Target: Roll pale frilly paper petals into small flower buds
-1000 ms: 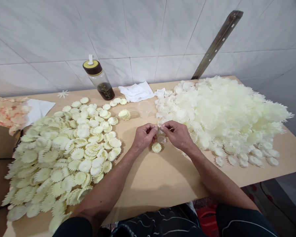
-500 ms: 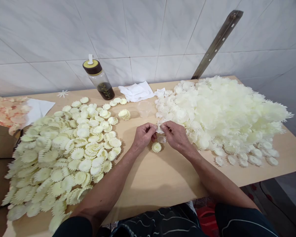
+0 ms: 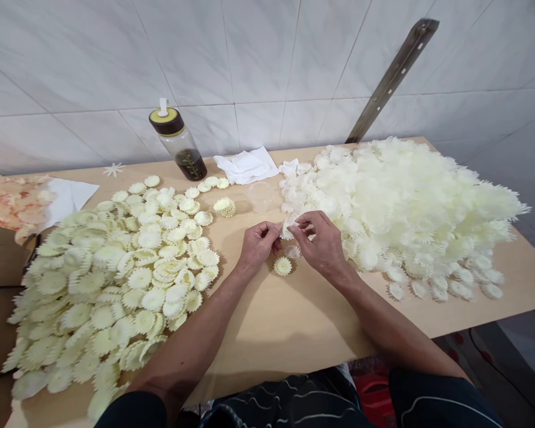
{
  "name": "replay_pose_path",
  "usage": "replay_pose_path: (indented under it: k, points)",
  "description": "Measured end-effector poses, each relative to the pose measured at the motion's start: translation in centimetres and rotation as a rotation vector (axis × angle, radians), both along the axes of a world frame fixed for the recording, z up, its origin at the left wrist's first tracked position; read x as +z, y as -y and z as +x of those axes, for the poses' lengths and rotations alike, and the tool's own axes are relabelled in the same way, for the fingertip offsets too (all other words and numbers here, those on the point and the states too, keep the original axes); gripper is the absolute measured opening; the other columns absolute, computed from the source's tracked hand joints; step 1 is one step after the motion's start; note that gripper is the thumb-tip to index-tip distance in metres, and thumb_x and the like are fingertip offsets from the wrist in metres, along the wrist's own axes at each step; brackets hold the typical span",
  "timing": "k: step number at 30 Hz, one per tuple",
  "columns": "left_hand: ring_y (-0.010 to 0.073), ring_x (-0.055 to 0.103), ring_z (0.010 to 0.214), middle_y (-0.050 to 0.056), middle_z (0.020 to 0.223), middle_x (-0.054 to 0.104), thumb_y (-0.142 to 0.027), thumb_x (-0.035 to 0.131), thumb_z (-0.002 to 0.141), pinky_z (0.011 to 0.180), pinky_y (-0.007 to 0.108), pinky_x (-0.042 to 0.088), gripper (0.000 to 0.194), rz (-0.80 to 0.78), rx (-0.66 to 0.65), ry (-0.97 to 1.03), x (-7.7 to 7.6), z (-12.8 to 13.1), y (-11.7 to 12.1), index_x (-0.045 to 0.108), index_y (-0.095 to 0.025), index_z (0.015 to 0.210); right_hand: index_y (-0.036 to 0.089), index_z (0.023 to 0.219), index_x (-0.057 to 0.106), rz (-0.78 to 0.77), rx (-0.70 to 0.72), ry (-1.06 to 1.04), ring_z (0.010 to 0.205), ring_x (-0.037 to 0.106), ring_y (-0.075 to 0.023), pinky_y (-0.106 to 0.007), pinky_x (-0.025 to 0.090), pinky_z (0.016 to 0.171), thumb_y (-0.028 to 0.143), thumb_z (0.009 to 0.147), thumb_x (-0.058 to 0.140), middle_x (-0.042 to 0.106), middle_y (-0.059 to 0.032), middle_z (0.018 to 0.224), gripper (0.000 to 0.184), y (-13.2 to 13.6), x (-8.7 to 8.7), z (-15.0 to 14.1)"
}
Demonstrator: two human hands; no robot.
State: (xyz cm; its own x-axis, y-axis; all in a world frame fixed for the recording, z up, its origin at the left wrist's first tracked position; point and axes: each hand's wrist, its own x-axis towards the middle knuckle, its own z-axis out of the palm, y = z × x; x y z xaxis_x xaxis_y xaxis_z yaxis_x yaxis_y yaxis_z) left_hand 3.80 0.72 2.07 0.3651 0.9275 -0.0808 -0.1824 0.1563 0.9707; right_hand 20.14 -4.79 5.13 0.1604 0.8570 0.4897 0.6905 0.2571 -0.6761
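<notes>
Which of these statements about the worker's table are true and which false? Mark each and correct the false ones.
1. Both hands pinch one small white petal piece between them. True.
2. The bottle lies on its side. False: it stands upright near the wall.
3. The big fluffy white heap lies beside the right hand. True.
4. The left hand rests on the white cloth. False: the cloth lies apart, farther back.
5. A single yellowish flower piece lies on the table below the hands. True.
</notes>
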Motion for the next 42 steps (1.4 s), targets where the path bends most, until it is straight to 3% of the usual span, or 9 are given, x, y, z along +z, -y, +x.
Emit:
replay_pose_path:
  k: [4, 13, 25, 33, 42]
  points:
    - [0.0118, 0.055, 0.048, 0.0, 0.056, 0.062, -0.059, 0.077, 0.086, 0.05, 0.025, 0.046, 0.046, 0.035, 0.01, -0.028, -0.1, 0.0, -0.1, 0.066, -0.017, 0.072, 0.024, 0.096, 0.073, 0.076, 0.055, 0.034, 0.086, 0.066, -0.0195, -0.031, 0.06, 0.068, 0.034, 0.101, 0.067, 0.067, -0.0075, 0.097, 0.013, 0.2, 0.3, 0.0]
    - [0.0123, 0.056, 0.049, 0.0, 0.058, 0.063, -0.061, 0.078, 0.084, 0.05, 0.025, 0.047, 0.046, 0.059, -0.015, -0.052, 0.3, -0.1, 0.1, 0.07, -0.016, 0.077, 0.025, 0.098, 0.081, -0.021, 0.062, 0.045, 0.09, 0.069, -0.0221, -0.036, 0.06, 0.074, 0.031, 0.099, 0.069, 0.072, -0.0078, 0.094, 0.013, -0.2, -0.6, 0.4]
    - [0.0109, 0.057, 0.049, 0.0, 0.058, 0.064, -0.058, 0.081, 0.083, 0.051, 0.024, 0.049, 0.046, 0.063, 0.0, -0.063, 0.3, -0.1, 0.2, 0.067, -0.015, 0.075, 0.022, 0.091, 0.079, -0.096, 0.047, -0.061, 0.08, 0.07, -0.0178, -0.03, 0.055, 0.065, 0.028, 0.093, 0.074, 0.075, -0.0049, 0.093, 0.008, -0.3, -0.6, 0.2]
    - [0.0139, 0.062, 0.051, 0.003, 0.066, 0.069, -0.062, 0.077, 0.085, 0.052, 0.027, 0.054, 0.048, -0.049, -0.056, 0.066, 0.4, 0.1, 0.1, 0.074, -0.014, 0.089, 0.024, 0.093, 0.08, -0.031, 0.045, -0.129, 0.085, 0.072, -0.0196, -0.033, 0.059, 0.072, 0.03, 0.097, 0.07, 0.077, -0.006, 0.098, 0.012, -0.4, -0.5, 0.3]
    - [0.0133, 0.062, 0.051, 0.002, 0.063, 0.068, -0.055, 0.085, 0.079, 0.055, 0.027, 0.053, 0.043, -0.095, -0.086, 0.07, 0.5, 0.0, 0.1, 0.075, -0.013, 0.084, 0.026, 0.101, 0.081, -0.016, 0.061, -0.072, 0.09, 0.074, -0.02, -0.033, 0.061, 0.071, 0.029, 0.099, 0.066, 0.078, -0.0071, 0.104, 0.015, -0.3, -0.8, 0.2]
